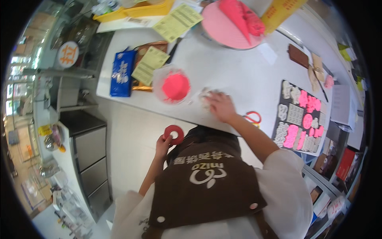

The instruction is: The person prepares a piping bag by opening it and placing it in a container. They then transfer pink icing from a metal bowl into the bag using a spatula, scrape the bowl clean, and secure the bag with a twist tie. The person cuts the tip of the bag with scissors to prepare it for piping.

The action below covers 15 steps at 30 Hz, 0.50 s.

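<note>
My left hand (pixel 163 146) grips a roll of red tape (pixel 178 130), held out beyond the table's near edge, over the floor. On the white table (pixel 226 68), my right hand (pixel 221 105) is pressed down on a crumpled white cloth (pixel 205 98), partly hidden under blurred fingers. Left of the cloth stands a translucent bowl (pixel 157 89) of bright pink cream (pixel 176 86). Red-handled scissors (pixel 253 117) lie near the table edge, partly behind my right forearm.
Silicone moulds (pixel 295 115), several filled pink, cover a dark mat at right. A pink piping bag (pixel 235 18) rests on a pink round board (pixel 222 33). A blue packet (pixel 122 73) and printed yellow slips (pixel 150 65) lie at left. A drawer cabinet (pixel 91 149) stands beyond.
</note>
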{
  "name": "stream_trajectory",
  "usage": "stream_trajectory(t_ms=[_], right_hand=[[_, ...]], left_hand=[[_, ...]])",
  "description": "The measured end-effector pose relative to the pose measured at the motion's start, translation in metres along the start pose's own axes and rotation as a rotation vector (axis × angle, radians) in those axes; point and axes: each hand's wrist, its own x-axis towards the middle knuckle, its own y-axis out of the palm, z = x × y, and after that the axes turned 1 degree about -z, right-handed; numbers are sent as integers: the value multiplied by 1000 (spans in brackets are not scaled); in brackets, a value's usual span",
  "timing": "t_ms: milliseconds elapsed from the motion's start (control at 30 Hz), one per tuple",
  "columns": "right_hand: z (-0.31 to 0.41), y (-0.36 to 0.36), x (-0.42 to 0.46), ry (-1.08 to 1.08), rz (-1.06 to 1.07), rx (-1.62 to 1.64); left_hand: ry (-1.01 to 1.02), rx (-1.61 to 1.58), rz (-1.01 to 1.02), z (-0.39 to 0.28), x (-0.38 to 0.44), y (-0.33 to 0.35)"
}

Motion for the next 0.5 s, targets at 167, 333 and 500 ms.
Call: stream_trajectory(t_ms=[167, 333, 500], right_hand=[[36, 15, -1, 97, -14, -115], [82, 48, -9, -169, -22, -26], [120, 65, -16, -367, -25, 276]], left_hand=[[32, 3, -41, -1, -6, -23], [158, 291, -156, -12, -34, -40], [415, 938, -181, -86, -20, -73]])
